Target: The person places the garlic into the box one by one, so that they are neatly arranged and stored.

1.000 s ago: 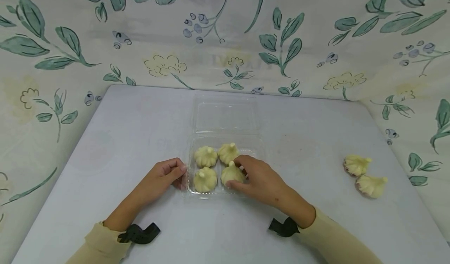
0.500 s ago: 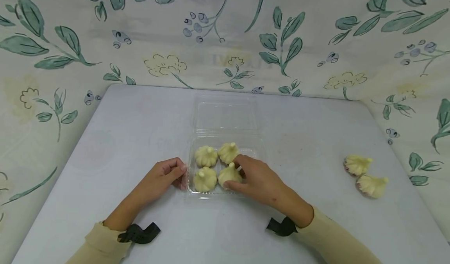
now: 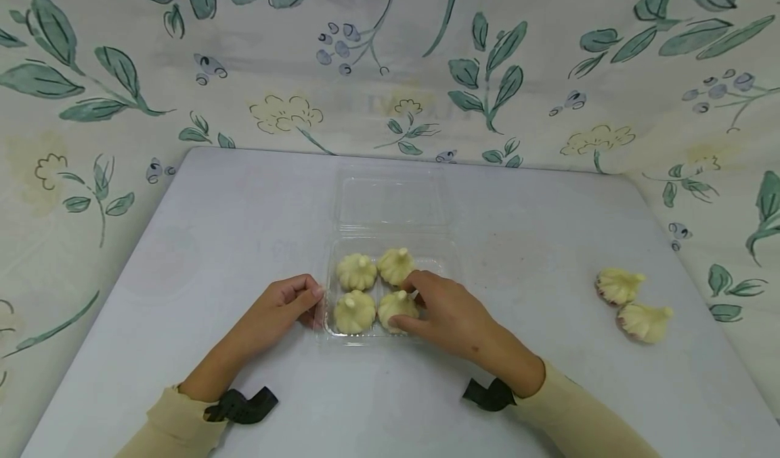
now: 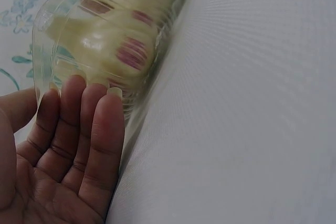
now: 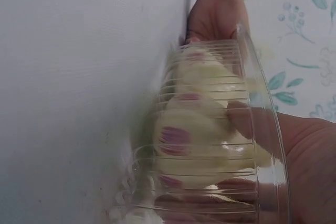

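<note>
A clear plastic clamshell box (image 3: 436,258) lies open on the table in the head view, its lid (image 3: 393,200) folded back. My left hand (image 3: 285,309) holds its left rim; in the left wrist view the fingertips (image 4: 107,114) are against the ribbed side wall. My right hand (image 3: 451,314) reaches inside and grips a garlic bulb (image 3: 395,307) at the front, stem up. Beside it in the box sit a front left bulb (image 3: 355,314), a back left bulb (image 3: 356,272) and a back middle bulb (image 3: 396,265). Purple-red patches show low on the bulbs in the right wrist view.
Two more garlic bulbs, an upper one (image 3: 618,286) and a lower one (image 3: 646,322), lie on their sides at the right of the white table (image 3: 536,227). A leaf-patterned cloth (image 3: 378,58) hangs behind and along the sides.
The right hand has shifted slightly left with its garlic bulb, which has then gone down into the box beside the front left one. My left hand has stayed put on the rim.
</note>
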Motion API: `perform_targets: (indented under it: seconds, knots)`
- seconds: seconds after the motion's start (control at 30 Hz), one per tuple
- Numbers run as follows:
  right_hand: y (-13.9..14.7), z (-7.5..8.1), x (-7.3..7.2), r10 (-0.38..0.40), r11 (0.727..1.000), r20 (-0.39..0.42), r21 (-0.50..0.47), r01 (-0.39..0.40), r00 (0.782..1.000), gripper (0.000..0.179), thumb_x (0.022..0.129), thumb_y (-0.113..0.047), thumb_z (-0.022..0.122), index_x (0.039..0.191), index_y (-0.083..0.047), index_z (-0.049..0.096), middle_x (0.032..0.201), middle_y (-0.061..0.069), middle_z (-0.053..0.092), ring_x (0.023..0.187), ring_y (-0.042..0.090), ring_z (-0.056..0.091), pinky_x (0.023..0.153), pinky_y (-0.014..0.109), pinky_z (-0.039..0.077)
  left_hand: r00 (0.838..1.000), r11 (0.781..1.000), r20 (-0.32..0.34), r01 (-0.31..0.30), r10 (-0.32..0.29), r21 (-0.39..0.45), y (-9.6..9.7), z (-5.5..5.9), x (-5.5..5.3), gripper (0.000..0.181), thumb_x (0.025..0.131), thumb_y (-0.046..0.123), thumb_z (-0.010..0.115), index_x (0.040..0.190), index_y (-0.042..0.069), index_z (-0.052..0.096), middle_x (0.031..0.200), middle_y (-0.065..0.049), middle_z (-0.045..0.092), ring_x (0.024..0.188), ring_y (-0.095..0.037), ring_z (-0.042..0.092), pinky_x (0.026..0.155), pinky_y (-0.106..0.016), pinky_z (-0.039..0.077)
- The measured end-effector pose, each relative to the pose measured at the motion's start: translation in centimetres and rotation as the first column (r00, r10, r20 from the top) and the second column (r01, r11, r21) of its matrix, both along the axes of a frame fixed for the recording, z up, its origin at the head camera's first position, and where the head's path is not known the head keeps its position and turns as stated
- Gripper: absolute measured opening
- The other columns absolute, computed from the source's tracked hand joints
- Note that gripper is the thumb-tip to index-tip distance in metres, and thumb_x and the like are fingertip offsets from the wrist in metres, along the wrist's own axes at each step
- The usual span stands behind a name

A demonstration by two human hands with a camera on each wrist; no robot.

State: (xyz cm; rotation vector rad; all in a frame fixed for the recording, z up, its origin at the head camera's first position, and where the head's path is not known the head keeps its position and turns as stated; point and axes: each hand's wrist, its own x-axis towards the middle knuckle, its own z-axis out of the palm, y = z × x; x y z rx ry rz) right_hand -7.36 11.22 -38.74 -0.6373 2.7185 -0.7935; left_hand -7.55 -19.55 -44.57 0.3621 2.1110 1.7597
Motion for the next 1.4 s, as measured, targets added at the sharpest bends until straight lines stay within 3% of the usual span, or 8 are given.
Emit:
perform_targets:
  seconds: [0.3,0.67,1.07,1.4]
  knots:
    - [0.6,0.3,0.1,0.052,0.999,-0.047,0.016,-0.052,0.998,0.05,0.089,-0.041,0.084,0.126,-0.012,0.065,0.121,-0.001,0.07,0.101,0.016,0.07,0.079,0.033,0.058,1.0,1.0,0.0,-0.001,0.001,-0.006,0.0,0.1,0.0,0.026,0.11,0.017,0.055,0.094,-0.001,0.061,0.084,-0.012,0.063,0.076,-0.02,0.066,0.071,-0.034,0.06]
    - [1.7,0.9,0.1,0.085,0.996,-0.087,0.039,-0.081,0.993,0.058,0.091,-0.047,0.081,0.135,-0.013,0.065,0.131,0.0,0.068,0.108,0.018,0.069,0.083,0.039,0.059,1.0,1.0,0.001,0.001,-0.001,-0.007,0.0,0.1,0.0,0.026,0.11,0.018,0.055,0.094,-0.001,0.061,0.085,-0.012,0.064,0.077,-0.021,0.067,0.071,-0.034,0.06]
    - [3.6,2.4,0.4,0.054,0.998,-0.151,0.053,-0.046,0.987,0.066,0.088,-0.051,0.083,0.138,-0.012,0.064,0.138,0.003,0.064,0.13,0.023,0.06,0.102,0.046,0.054,1.0,1.0,0.006,-0.003,0.003,-0.008,0.0,0.1,-0.1,0.025,0.11,0.017,0.055,0.094,-0.002,0.061,0.085,-0.012,0.064,0.077,-0.02,0.067,0.071,-0.034,0.061]
    - [5.6,3.0,0.8,0.026,0.999,-0.221,0.042,-0.017,0.975,0.073,0.086,-0.052,0.084,0.144,-0.014,0.06,0.144,0.004,0.061,0.133,0.026,0.057,0.101,0.049,0.054,1.0,1.0,0.021,-0.003,0.003,-0.001,0.1,0.1,0.0,0.026,0.11,0.017,0.056,0.094,-0.002,0.061,0.085,-0.012,0.064,0.077,-0.02,0.066,0.072,-0.034,0.061]
